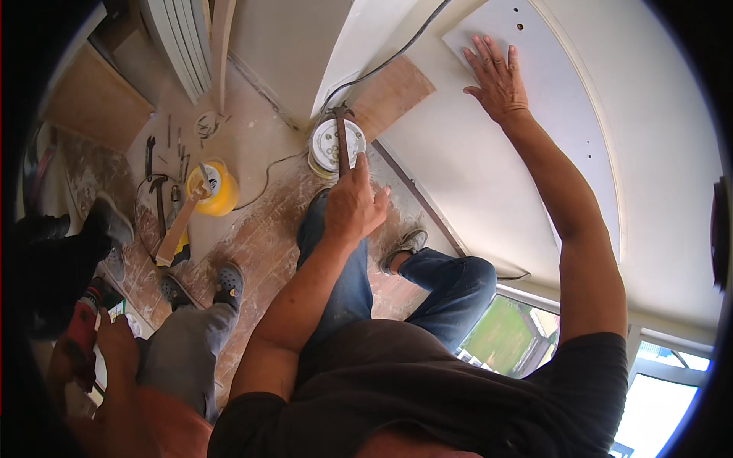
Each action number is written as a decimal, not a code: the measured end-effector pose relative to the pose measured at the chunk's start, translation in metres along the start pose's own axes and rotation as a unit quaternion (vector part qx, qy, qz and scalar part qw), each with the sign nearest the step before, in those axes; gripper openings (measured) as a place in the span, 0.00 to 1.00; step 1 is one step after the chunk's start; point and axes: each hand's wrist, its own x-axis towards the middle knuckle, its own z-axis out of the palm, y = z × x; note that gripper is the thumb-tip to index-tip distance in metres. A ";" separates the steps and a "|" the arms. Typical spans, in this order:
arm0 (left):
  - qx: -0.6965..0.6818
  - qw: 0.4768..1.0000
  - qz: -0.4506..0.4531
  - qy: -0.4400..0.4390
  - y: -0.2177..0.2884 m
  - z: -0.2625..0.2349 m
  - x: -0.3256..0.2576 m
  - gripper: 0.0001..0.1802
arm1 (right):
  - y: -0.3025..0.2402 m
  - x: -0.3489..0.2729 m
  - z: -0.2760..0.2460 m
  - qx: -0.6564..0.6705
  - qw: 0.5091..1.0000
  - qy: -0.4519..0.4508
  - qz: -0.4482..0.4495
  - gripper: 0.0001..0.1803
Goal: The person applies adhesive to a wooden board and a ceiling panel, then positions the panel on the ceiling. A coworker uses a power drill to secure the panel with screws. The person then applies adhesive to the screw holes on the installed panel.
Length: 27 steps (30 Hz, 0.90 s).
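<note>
In the head view, the right hand (498, 74) is seen pressed flat against a pale grey panel (565, 114), the fingers spread apart and the palm laid on the panel's surface near its upper left corner. Small holes are seen in the panel above the fingertips. The panel lies against a white surface (672, 153) with a curved moulding line running beside it.

The left hand (353, 204) is closed into a fist around a thin dark handle (341, 141), the fingers clamped together on it. The handle rises from the fist and crosses in front of a round white bucket (330, 145), which stands on the dusty floor (259, 237) below. What lies at the handle's far end cannot be told. A black cable (389, 57) is seen running from near the bucket up along the white surface.

Further left on the floor, a yellow tub (214, 187) with a wooden stick in it is seen, and loose hand tools (164, 153) are scattered just beside it. At the lower left, another person's legs in grey trousers (183, 343) and grey clogs are visible, with a red power tool (80, 328) held near them.
</note>
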 end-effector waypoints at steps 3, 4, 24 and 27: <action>0.010 1.000 0.004 0.003 -0.001 -0.002 -0.001 0.44 | 0.001 -0.002 -0.002 0.044 0.999 0.000 0.001 0.48; 0.013 1.000 0.005 0.008 -0.002 -0.003 -0.001 0.44 | 0.001 -0.003 -0.002 0.062 0.998 -0.003 0.002 0.47; 0.000 1.000 0.001 0.000 -0.004 -0.011 0.001 0.42 | 0.012 0.008 -0.022 0.122 0.990 0.059 -0.031 0.40; 0.009 1.000 -0.003 0.003 -0.003 -0.009 0.000 0.42 | 0.017 0.008 -0.017 0.098 0.993 0.064 -0.021 0.42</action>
